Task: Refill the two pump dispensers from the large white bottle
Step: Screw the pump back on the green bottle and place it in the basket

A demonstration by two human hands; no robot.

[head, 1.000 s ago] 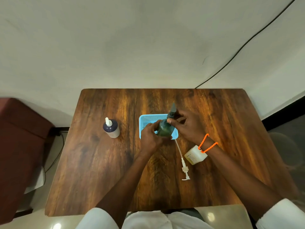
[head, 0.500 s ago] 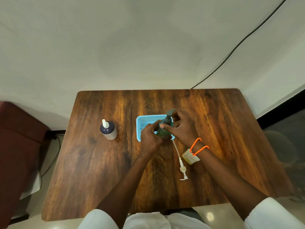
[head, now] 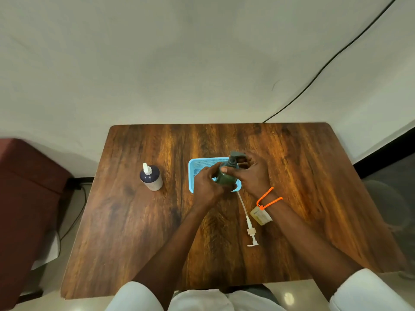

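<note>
Since a second ago the dark pump head (head: 236, 156) has come down from a raised, tilted stand and now sits at the neck of the green bottle (head: 225, 177), its spout pointing right. Left hand (head: 207, 184) wraps its grip round the body of the bottle, fingers curled close on its left side. Right hand (head: 251, 173) closes a narrow grip at the neck, thumb pressed on the front of the collar (the fingertips behind it are hidden). That bottle stands upright at the near right corner of the blue basket (head: 197, 167), between the two hands. A loose white pump with its long tube (head: 248, 221) lies flat on the tabletop (head: 139, 232) just nearer than the basket, beside a small cream bottle (head: 261, 215) partly under the right wrist. Well to the left stands a navy-topped bottle (head: 151, 177) with a white nozzle.
</note>
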